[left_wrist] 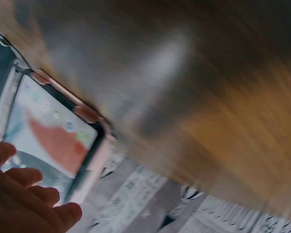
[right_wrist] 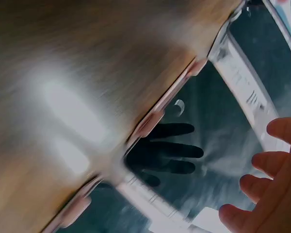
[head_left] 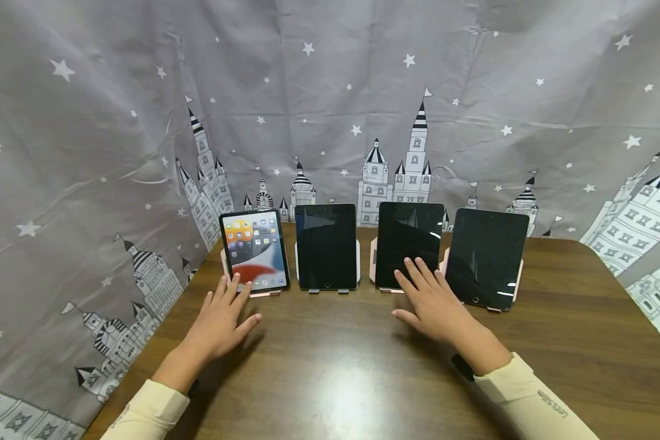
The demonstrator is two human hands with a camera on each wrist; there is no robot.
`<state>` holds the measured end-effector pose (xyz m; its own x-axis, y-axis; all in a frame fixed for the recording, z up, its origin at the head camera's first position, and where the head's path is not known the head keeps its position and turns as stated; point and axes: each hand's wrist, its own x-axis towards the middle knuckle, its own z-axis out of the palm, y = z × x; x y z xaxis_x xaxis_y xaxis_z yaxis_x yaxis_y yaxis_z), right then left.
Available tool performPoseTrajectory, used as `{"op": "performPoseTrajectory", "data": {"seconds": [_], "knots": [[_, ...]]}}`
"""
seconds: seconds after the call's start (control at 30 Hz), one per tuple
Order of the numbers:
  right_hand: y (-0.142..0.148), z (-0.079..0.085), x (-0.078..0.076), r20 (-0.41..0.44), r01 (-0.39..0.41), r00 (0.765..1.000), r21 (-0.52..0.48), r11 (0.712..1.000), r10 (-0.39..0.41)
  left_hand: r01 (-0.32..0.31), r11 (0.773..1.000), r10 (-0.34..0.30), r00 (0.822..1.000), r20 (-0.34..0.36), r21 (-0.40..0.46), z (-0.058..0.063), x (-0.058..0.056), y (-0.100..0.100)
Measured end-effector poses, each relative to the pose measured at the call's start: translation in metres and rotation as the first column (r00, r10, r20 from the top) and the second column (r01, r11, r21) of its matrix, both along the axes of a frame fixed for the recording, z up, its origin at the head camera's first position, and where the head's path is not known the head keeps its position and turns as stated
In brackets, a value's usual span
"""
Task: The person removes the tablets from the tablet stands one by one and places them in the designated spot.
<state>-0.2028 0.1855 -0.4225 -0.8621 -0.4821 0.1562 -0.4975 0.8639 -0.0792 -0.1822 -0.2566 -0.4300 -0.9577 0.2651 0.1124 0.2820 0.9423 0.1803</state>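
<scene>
Four tablets lean on stands in a row. The leftmost tablet is lit, showing app icons over an orange, red and blue wallpaper. My left hand hovers palm down before its lower edge, fingers spread and holding nothing. Dark screens show on the second tablet, the third tablet and the rightmost tablet. In front of the third one is my right hand, fingers spread, overlapping its lower right corner. The right wrist view shows that hand with a dark hand reflection in a tablet's glass.
A brown wooden table carries the stands, with a bright glare patch near its front. Behind and beside it hangs a grey curtain printed with stars and castles. Pale sleeves cover both forearms.
</scene>
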Motion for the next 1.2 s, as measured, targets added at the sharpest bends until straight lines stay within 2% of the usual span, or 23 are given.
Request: {"op": "performPoseTrajectory", "data": {"seconds": [0.17,0.3,0.43,0.5,0.6,0.67,0.77,0.97,1.1,1.2], "knots": [[-0.025,0.002,-0.013,-0.015,-0.101,0.995,0.006,0.995,0.101,-0.009,0.997,0.013,0.999,-0.051,0.082,0.0,-0.014,-0.015],[-0.046,0.009,-0.026,0.006,-0.168,0.986,-0.029,0.985,0.168,-0.016,0.986,0.03,0.996,-0.081,0.167,0.013,-0.027,-0.02],[-0.067,0.018,-0.045,-0.021,-0.217,0.976,-0.061,0.974,0.216,-0.015,0.974,0.043,0.992,-0.122,0.225,0.031,-0.043,-0.018],[-0.078,0.021,-0.053,-0.029,-0.237,0.972,-0.079,0.968,0.235,-0.015,0.973,0.05,0.988,-0.144,0.231,0.035,-0.049,-0.019],[-0.097,0.023,-0.062,-0.022,-0.265,0.964,-0.144,0.954,0.264,-0.009,0.965,0.061,0.98,-0.19,0.261,0.034,-0.054,-0.023],[-0.112,0.024,-0.065,-0.025,-0.279,0.96,-0.186,0.942,0.279,-0.002,0.951,0.076,0.97,-0.229,0.308,0.03,-0.057,-0.027],[-0.133,0.025,-0.069,-0.048,-0.31,0.95,-0.238,0.921,0.307,-0.007,0.917,0.119,0.959,-0.257,0.399,0.028,-0.06,-0.034],[-0.161,0.029,-0.079,-0.154,-0.341,0.938,-0.279,0.897,0.309,-0.08,0.878,0.201,0.957,-0.211,0.471,0.034,-0.07,-0.039],[-0.177,0.028,-0.087,-0.202,-0.366,0.926,-0.27,0.89,0.32,-0.072,0.851,0.211,0.954,-0.213,0.52,0.035,-0.076,-0.04],[-0.187,0.027,-0.092,-0.202,-0.373,0.923,-0.259,0.891,0.327,-0.07,0.83,0.214,0.956,-0.2,0.553,0.035,-0.079,-0.039]]}}
